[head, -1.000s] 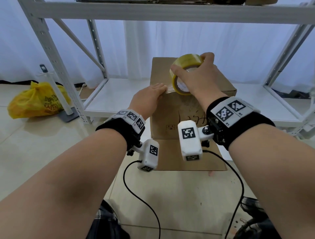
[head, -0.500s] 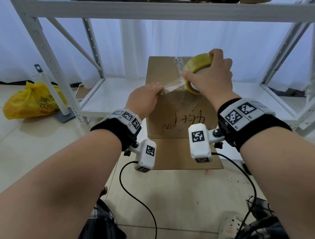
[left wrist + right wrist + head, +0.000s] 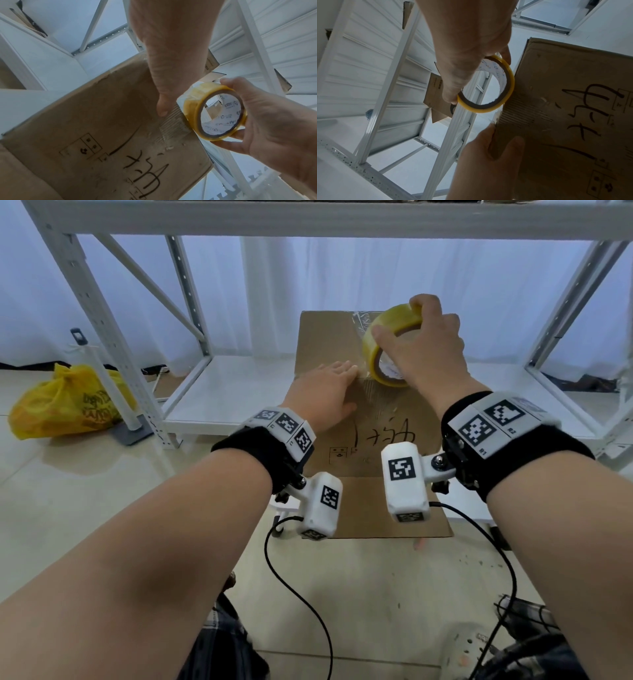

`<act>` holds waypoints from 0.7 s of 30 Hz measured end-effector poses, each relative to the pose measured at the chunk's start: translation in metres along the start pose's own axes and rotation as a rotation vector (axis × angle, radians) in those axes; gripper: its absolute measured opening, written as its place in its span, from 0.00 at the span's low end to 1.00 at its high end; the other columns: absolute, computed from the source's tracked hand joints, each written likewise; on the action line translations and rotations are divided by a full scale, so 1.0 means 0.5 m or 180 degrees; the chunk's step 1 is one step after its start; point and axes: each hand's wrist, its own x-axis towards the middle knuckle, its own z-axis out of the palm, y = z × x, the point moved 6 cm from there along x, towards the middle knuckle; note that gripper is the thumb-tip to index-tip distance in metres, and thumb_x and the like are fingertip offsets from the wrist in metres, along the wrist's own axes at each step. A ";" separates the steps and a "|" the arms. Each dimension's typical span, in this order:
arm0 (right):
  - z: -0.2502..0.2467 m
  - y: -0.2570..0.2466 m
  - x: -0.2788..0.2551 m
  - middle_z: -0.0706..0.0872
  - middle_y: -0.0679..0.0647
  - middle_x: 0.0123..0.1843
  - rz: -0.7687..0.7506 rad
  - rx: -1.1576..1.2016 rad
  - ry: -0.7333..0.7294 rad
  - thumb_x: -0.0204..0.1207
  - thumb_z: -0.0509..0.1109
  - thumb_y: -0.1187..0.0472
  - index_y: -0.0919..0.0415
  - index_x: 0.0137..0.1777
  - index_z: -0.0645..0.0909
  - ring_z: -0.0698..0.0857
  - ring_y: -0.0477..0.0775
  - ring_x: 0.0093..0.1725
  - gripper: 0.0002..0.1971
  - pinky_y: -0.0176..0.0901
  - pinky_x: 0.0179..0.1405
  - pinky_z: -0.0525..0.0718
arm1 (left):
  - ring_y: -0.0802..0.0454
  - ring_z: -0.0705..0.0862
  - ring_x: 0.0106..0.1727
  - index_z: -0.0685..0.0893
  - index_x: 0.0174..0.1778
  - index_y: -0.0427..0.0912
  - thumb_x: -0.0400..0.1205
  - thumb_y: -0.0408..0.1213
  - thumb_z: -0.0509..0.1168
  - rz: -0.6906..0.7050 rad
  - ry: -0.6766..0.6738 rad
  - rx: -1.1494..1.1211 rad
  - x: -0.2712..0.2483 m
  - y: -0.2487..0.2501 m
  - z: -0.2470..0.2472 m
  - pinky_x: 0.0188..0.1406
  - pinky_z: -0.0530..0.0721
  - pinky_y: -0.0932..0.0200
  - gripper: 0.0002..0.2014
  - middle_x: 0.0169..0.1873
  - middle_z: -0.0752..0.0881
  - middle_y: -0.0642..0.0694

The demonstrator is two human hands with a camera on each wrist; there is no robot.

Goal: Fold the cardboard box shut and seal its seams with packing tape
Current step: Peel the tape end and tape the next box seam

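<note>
White metal shelving and pale curtains fill the background. At frame centre stands the brown cardboard box. The left hand, fingers flat, presses the tape end against it; the right hand grips the yellow packing-tape roll. Risk: a skewed pull may wrinkle the strip or lift its end.

The cardboard box is plain brown, with black handwritten strokes and small printed black squares on its near face. The tape roll is translucent yellow; its core is white inside with grey printed logos. At 9 o'clock, a yellow plastic bag has dark lettering. The shelving frame is white. The wristbands are black, carrying white blocks with black square codes.
</note>
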 end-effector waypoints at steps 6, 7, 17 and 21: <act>-0.003 0.009 0.003 0.68 0.57 0.71 0.0214 0.0261 -0.0048 0.64 0.67 0.29 0.44 0.76 0.60 0.72 0.63 0.70 0.42 0.65 0.67 0.74 | 0.46 0.75 0.70 0.70 0.75 0.46 0.84 0.44 0.60 -0.0357 0.0146 0.0032 -0.055 -0.070 -0.022 0.63 0.77 0.47 0.22 0.73 0.74 0.49; -0.003 0.012 0.001 0.69 0.57 0.71 0.0258 0.0352 -0.0042 0.62 0.68 0.29 0.45 0.76 0.59 0.72 0.62 0.71 0.45 0.65 0.68 0.73 | 0.45 0.77 0.67 0.71 0.72 0.46 0.83 0.44 0.60 -0.0416 0.0156 0.0020 -0.063 -0.080 -0.023 0.60 0.78 0.47 0.20 0.71 0.76 0.49; -0.005 0.049 -0.007 0.77 0.51 0.66 0.0648 0.1252 -0.0005 0.59 0.68 0.23 0.58 0.75 0.66 0.78 0.54 0.67 0.51 0.55 0.70 0.75 | 0.48 0.68 0.76 0.66 0.79 0.44 0.85 0.40 0.59 -0.0273 0.0311 -0.0003 -0.047 -0.052 -0.020 0.75 0.63 0.54 0.24 0.77 0.70 0.46; -0.004 0.072 0.002 0.82 0.51 0.55 0.0405 0.0960 0.0036 0.56 0.64 0.23 0.53 0.57 0.77 0.81 0.56 0.59 0.39 0.62 0.67 0.75 | 0.46 0.70 0.75 0.71 0.75 0.45 0.85 0.38 0.59 -0.0264 0.0345 -0.0202 -0.028 -0.043 -0.013 0.74 0.65 0.51 0.21 0.73 0.74 0.46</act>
